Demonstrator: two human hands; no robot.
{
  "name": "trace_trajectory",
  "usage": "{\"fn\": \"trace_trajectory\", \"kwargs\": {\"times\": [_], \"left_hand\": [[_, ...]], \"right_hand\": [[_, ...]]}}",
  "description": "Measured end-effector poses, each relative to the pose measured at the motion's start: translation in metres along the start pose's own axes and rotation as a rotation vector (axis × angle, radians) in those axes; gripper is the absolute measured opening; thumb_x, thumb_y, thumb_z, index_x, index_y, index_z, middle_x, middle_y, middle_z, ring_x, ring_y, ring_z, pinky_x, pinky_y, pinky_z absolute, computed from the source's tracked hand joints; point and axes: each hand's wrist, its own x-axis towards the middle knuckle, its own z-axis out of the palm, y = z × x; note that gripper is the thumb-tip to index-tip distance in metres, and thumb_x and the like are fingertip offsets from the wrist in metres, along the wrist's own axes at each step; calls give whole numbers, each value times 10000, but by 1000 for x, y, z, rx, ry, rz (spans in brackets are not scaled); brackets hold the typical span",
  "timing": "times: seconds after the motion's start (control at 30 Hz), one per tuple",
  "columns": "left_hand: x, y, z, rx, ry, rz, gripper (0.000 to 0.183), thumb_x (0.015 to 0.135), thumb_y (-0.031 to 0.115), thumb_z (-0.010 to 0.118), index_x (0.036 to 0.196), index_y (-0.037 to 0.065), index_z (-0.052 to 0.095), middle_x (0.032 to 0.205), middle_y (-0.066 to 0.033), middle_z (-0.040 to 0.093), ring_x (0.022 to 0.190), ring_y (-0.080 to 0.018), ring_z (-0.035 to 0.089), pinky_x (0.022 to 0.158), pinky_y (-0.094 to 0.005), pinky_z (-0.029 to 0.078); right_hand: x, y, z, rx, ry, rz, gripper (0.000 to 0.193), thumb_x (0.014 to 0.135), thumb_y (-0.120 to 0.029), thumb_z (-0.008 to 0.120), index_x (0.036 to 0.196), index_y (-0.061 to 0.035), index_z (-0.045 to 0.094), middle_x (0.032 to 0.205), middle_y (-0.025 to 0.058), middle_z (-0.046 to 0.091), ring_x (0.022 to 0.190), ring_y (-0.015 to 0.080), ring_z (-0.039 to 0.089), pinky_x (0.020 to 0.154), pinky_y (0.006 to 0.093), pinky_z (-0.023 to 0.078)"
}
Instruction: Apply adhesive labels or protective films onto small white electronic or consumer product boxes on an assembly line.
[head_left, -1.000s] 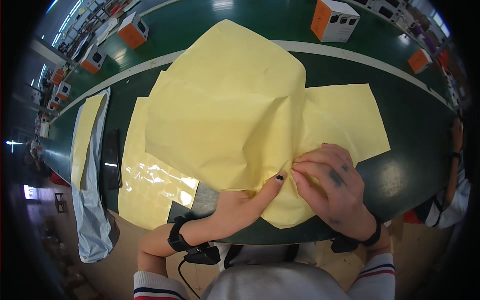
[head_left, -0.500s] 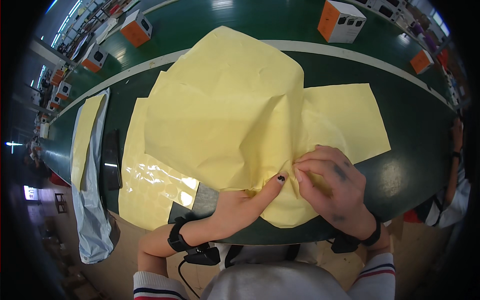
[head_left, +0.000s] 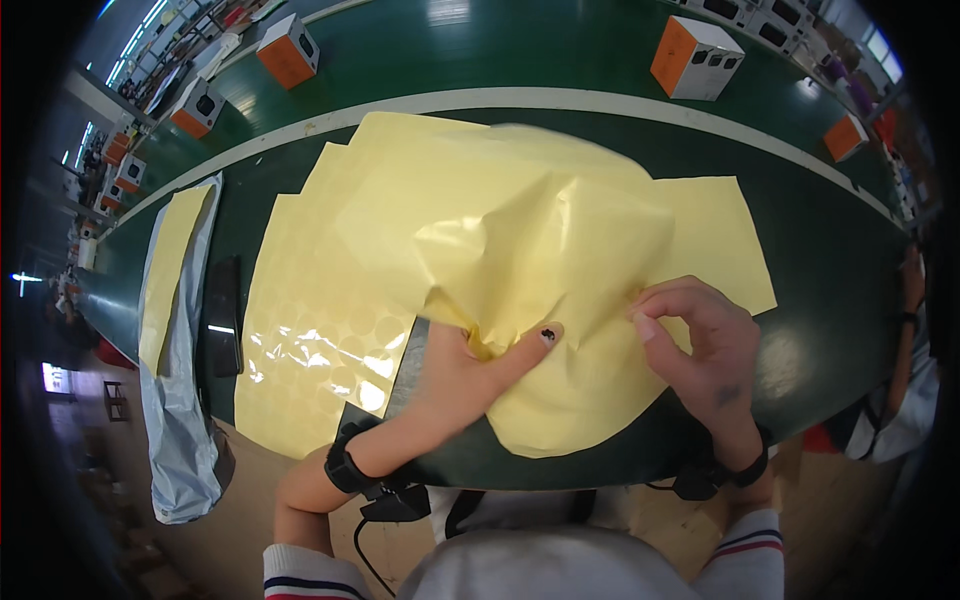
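A large yellow sheet [head_left: 570, 240] lies bent and creased across the middle of the table. My left hand [head_left: 465, 375] grips its near left part, with the thumb on top and the other fingers hidden beneath the sheet. Beside the sheet's right part, my right hand [head_left: 700, 340] is closed in a pinch; whatever sits between its thumb and forefinger is too small to make out. Under and left of the bent sheet lie flat yellow sheets with rows of clear round stickers [head_left: 320, 350]. Another plain yellow sheet [head_left: 720, 240] sticks out on the right.
A silvery plastic bag [head_left: 185, 440] with a yellow strip [head_left: 172, 270] on it hangs over the left table edge. Next to it is a dark flat object [head_left: 225, 315]. Orange and white boxes [head_left: 697, 60] stand on the green belt beyond. At far right, another person's arm [head_left: 908, 350] shows.
The raised far part of the bent sheet has dropped lower and spread toward the right. My right hand has moved right, away from my left thumb; the left hand has shifted slightly left.
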Motion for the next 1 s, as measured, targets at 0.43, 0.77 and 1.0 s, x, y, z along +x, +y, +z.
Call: {"fn": "trace_trajectory", "kwargs": {"times": [0.43, 0.77, 1.0], "left_hand": [[6, 7, -29, 307, 79, 265, 808, 779, 21, 654, 1435, 87, 186, 1454, -153, 271, 1308, -278, 355, 984, -395, 385], [174, 145, -186, 1191, 310, 623, 821, 758, 319, 718, 1355, -35, 279, 1314, -268, 385, 1220, -394, 427, 1019, -376, 366], [313, 128, -341, 974, 902, 258, 1044, 623, 391, 820, 1255, -194, 230, 1217, -375, 451, 1106, -445, 516, 909, -399, 466]], "right_hand": [[8, 13, -20, 402, 23, 399, 82, 835, -44, 634, 868, 24, 666, 820, 46, 655, 721, 60, 561, 643, 183, 435], [9, 15, -29, 371, 86, 551, 76, 820, -29, 621, 824, 26, 673, 778, 47, 659, 639, 43, 531, 581, 178, 411], [22, 21, -29, 388, 123, 579, 56, 751, -2, 618, 766, 35, 656, 749, 89, 664, 679, 121, 591, 637, 225, 443]]}}
